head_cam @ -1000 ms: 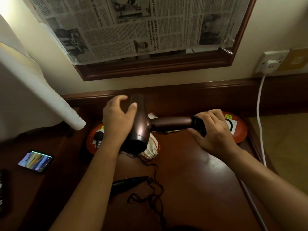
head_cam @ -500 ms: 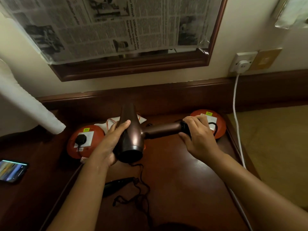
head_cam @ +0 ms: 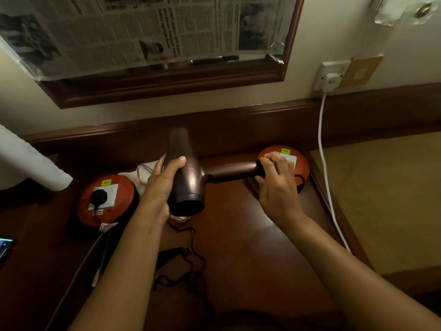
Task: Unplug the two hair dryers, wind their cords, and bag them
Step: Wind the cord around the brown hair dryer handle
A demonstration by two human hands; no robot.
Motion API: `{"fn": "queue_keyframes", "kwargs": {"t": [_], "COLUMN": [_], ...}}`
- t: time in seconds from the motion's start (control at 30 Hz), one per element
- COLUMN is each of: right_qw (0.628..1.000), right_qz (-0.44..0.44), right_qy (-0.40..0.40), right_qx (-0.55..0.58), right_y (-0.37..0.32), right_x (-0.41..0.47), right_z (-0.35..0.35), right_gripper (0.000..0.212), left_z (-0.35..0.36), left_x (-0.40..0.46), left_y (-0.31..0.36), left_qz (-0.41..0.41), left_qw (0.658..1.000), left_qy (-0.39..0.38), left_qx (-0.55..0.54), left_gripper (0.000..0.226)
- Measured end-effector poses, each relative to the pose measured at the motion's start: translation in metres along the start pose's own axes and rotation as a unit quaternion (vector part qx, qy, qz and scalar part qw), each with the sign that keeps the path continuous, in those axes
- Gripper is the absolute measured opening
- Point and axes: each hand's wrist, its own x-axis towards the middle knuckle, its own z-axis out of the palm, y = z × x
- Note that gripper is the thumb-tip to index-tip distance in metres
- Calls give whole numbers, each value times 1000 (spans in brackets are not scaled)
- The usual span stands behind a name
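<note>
Two hair dryers show. One is a metallic bronze-brown hair dryer [head_cam: 188, 185] with a long barrel, held in the air over the back half of the dark polished wooden tabletop [head_cam: 250, 247]. The other is a slim black hair dryer [head_cam: 170, 255] lying near the tabletop's front edge, partly hidden behind the left forearm, with its loose black cord [head_cam: 191, 266] tangled beside it.

Two round orange socket discs sit toward the back corners. The left orange disc [head_cam: 107, 199] has a black plug [head_cam: 99, 196] seated in its white faceplate. The right orange disc [head_cam: 286, 163] lies behind the right hand, and whether anything is plugged into it cannot be made out. One white cloth pouch with an orange drawstring [head_cam: 140, 173] lies flat between the discs, behind the left hand; what it contains, if anything, is not visible.

The left hand [head_cam: 162, 182] comes up from below and curls round the bronze dryer's barrel, thumb over the top. The right hand [head_cam: 276, 185] reaches in from the right, its fingers bent round the black end of the handle, which points right.

On the wall, one white plug [head_cam: 330, 80] sits in a socket and its white cable [head_cam: 327, 163] drops past the tabletop's right edge. A newspaper-covered framed mirror [head_cam: 155, 32] hangs above. One lit phone [head_cam: 4, 249] lies at the left edge.
</note>
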Motion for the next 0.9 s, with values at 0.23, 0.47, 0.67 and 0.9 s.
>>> {"fn": "queue_keyframes", "kwargs": {"t": [0.23,0.47,0.67,0.9], "right_qw": [996,990,965,767], "right_qz": [66,103,199,433], "right_qy": [40,52,73,16], "right_qx": [34,80,157,474], "right_y": [-2,-8,-21,-25], "right_x": [-12,-22,-30,-26], "right_z": [0,6,3,-16], "right_gripper": [36,37,32,13], "left_z": [12,16,16,26], "left_x": [9,15,20,20], "left_y": [-2,-2,-6,-7], "left_qz": [-8,14,11,-10], "left_qw": [999,999,999,999], "left_qy": [-30,-36,-48,-46], "left_qx": [9,15,21,5], "left_gripper": [68,69,69,60]}}
